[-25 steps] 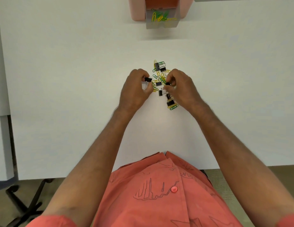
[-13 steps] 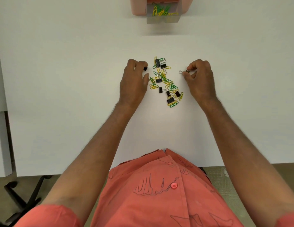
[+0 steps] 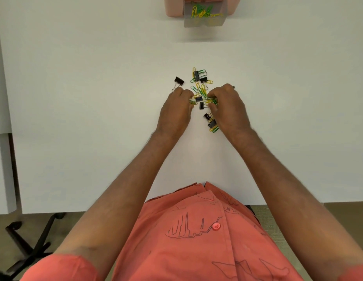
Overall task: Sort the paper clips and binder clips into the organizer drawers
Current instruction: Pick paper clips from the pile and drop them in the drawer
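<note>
white table (image 3: 75, 98), black chair base (image 3: 34, 246), tan floor (image 3: 278, 220)

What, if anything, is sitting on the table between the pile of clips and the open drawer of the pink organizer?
Nothing visible. The white table is bare between the clip pile and the open drawer of the pink organizer. One loose black binder clip lies left of the pile, off that path.

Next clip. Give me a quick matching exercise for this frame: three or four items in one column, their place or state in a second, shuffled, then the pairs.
Items
1. lone binder clip
2. open drawer
3. mixed pile
4. left hand

Places or states
A. holds yellow and green paper clips
B. at the pile's left edge
C. apart, left of the pile
D. between both hands

Pairs: 1-C, 2-A, 3-D, 4-B
</note>
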